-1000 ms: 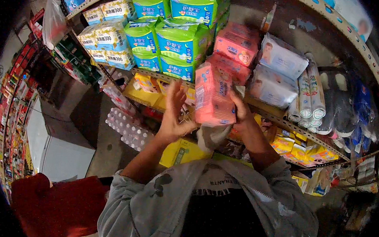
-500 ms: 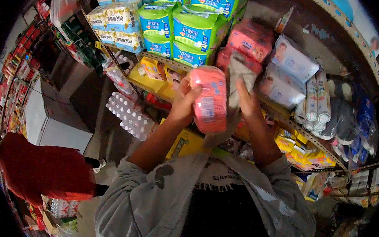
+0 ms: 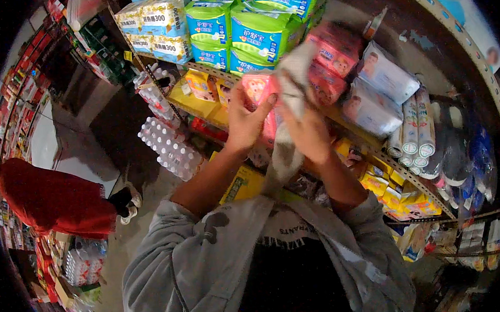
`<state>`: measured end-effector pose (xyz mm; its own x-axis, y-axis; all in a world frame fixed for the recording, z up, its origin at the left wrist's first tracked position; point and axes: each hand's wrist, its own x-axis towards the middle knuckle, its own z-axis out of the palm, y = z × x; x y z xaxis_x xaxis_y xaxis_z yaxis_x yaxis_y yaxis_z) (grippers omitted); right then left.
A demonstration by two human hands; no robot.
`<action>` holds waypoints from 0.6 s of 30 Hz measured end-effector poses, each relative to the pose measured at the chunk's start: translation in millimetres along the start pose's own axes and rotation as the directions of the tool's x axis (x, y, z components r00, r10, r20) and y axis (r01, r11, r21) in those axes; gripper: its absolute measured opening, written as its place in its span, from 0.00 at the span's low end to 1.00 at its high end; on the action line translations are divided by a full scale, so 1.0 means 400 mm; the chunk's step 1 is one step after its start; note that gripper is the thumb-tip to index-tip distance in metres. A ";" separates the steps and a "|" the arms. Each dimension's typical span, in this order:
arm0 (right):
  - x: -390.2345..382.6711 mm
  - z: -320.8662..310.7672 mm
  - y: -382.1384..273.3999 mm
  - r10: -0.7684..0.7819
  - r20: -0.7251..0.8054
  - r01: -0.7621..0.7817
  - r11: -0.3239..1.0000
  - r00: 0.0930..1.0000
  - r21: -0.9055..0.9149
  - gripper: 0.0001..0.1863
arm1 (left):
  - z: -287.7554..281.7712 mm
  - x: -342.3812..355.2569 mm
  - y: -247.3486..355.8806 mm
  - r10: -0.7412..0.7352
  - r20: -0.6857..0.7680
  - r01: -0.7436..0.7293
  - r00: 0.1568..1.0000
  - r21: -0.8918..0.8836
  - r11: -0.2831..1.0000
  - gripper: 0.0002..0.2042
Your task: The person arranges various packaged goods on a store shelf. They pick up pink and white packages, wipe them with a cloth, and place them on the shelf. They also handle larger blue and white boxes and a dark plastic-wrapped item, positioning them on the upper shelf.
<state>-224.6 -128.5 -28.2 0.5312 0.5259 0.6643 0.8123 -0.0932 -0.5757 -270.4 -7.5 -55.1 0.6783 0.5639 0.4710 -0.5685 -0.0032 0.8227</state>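
pink wrapped pack (image 3: pixel 260 89): likely light, soft, slippery; best grasped by opposite sides. held before front edge of shelf (image 3: pixel 378 154), clamped in fingers of left hand (image 3: pixel 243 122); beyond, grey cloth (image 3: pixel 296 67), gripped by right hand (image 3: pixel 307 134).

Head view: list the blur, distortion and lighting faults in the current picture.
In the head view, the grey cloth and right hand look smeared, probably by motion; in the head view, the perforated shelf edge at upper right bows with the fisheye, and the corners go black; in the head view, the aisle floor is dim and shadowed, while the green packs catch pale glints.
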 end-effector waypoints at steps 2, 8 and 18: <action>0.002 0.053 -0.016 -0.134 -0.022 0.119 0.932 0.991 -0.343 0.27 | -0.006 0.014 -0.014 -0.046 -0.039 0.046 0.998 -0.010 0.999 0.21; -0.081 0.076 0.013 -0.435 0.102 0.436 0.800 0.895 -0.412 0.21 | -0.032 0.057 0.007 -0.264 -0.103 0.220 0.959 -0.317 0.923 0.15; -0.081 0.024 0.092 0.529 0.247 -0.332 0.071 0.812 0.941 0.22 | -0.008 0.054 0.029 -0.085 -0.212 -0.007 0.974 -0.397 0.918 0.19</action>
<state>-214.4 -140.8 -75.5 0.8014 0.5864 0.1175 -0.3451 0.6140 -0.7099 -264.0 7.1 -36.3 0.6095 0.7247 0.3213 -0.7114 0.3212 0.6250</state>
